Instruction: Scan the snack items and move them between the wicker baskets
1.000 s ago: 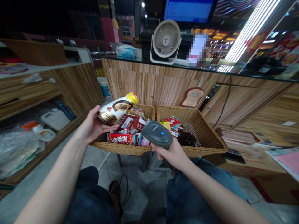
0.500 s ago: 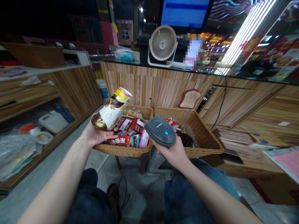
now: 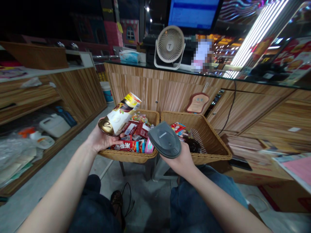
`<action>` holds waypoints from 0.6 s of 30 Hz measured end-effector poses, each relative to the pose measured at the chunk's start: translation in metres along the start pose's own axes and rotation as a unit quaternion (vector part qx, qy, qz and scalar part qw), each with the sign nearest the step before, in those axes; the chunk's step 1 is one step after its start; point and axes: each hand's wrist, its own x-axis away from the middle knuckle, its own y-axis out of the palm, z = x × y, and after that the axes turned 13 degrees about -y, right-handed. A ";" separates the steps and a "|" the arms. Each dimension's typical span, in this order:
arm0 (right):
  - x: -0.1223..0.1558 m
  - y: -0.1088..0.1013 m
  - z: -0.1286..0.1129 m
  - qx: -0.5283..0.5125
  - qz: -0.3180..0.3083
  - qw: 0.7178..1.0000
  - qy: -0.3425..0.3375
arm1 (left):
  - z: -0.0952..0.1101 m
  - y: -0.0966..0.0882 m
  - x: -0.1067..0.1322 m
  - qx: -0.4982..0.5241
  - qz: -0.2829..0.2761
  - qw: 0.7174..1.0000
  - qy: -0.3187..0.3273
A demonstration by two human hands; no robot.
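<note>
My left hand [image 3: 103,139] is wrapped round the lower end of a white, yellow and brown cylindrical canister [image 3: 120,115] with a gold end, tilted up to the right. It is held over the left wicker basket [image 3: 126,157], where several packaged snacks [image 3: 126,145] lie. In my right hand [image 3: 179,158] is a dark grey barcode scanner [image 3: 165,139], its head pointing up and to the left, between the two baskets. The scanner's grip is hidden by my palm. Behind it, the right wicker basket [image 3: 216,136] holds a few packets and a dark round item [image 3: 192,145].
A white fan [image 3: 170,45] and a tissue pack [image 3: 129,56] stand on the counter, below a lit monitor [image 3: 193,14]. A bread-shaped board [image 3: 198,103] hangs on the wooden front. Left are shelves with a white jug [image 3: 54,125]; right, cardboard boxes [image 3: 264,176].
The canister has shifted slightly right and tilted further over. My right hand has turned the scanner a little, its head now slightly left and lower; the blue light on it is off.
</note>
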 end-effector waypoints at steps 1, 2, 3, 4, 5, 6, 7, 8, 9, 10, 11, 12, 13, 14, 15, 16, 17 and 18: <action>0.001 0.000 -0.001 0.004 -0.004 1.000 -0.010 | 0.001 0.003 0.000 0.030 0.023 0.999 -0.011; 0.003 0.000 -0.002 0.006 -0.010 1.000 -0.026 | 0.003 0.007 -0.001 0.056 0.041 0.997 -0.019; 0.005 0.001 -0.003 0.004 -0.020 0.999 -0.044 | 0.005 0.012 -0.003 0.069 0.051 0.996 -0.023; 0.008 0.001 -0.004 0.000 -0.031 0.997 -0.065 | 0.007 0.018 -0.006 0.064 0.051 0.996 -0.019; 0.010 0.002 -0.005 -0.005 -0.045 0.995 -0.084 | 0.008 0.025 -0.010 0.048 0.045 0.998 -0.012; 0.013 0.002 -0.006 -0.007 -0.060 0.993 -0.098 | 0.009 0.034 -0.015 0.028 0.037 0.999 -0.001; 0.015 0.002 -0.007 -0.007 -0.073 0.991 -0.107 | 0.008 0.044 -0.022 0.011 0.028 0.999 0.012; 0.016 0.002 -0.007 -0.003 -0.085 0.990 -0.112 | 0.007 0.054 -0.029 0.000 0.020 0.999 0.026; 0.017 0.002 -0.007 0.002 -0.093 0.989 -0.113 | 0.004 0.066 -0.038 -0.008 0.013 0.999 0.038; 0.018 0.001 -0.007 0.005 -0.097 0.989 -0.113 | 0.000 0.078 -0.046 -0.012 0.003 0.999 0.049; 0.018 0.001 -0.007 0.006 -0.098 0.989 -0.112 | -0.004 0.089 -0.055 -0.016 -0.008 0.998 0.058; 0.018 0.000 -0.006 0.005 -0.093 0.989 -0.112 | -0.008 0.101 -0.062 -0.024 -0.023 0.997 0.064; 0.017 -0.002 -0.006 0.004 -0.086 0.990 -0.111 | -0.011 0.111 -0.068 -0.034 -0.038 0.996 0.073; 0.017 -0.003 -0.005 0.004 -0.080 0.991 -0.108 | -0.014 0.120 -0.073 -0.049 -0.054 0.994 0.086; 0.017 -0.003 -0.005 0.006 -0.075 0.992 -0.105 | -0.015 0.127 -0.076 -0.067 -0.067 0.990 0.102; 0.016 -0.004 -0.005 0.008 -0.071 0.992 -0.102 | -0.015 0.132 -0.077 -0.088 -0.075 0.986 0.121; 0.016 -0.005 -0.005 0.010 -0.068 0.993 -0.100 | -0.013 0.135 -0.077 -0.111 -0.079 0.981 0.140; 0.016 -0.005 -0.005 0.011 -0.066 0.993 -0.099 | -0.011 0.136 -0.076 -0.133 -0.077 0.976 0.155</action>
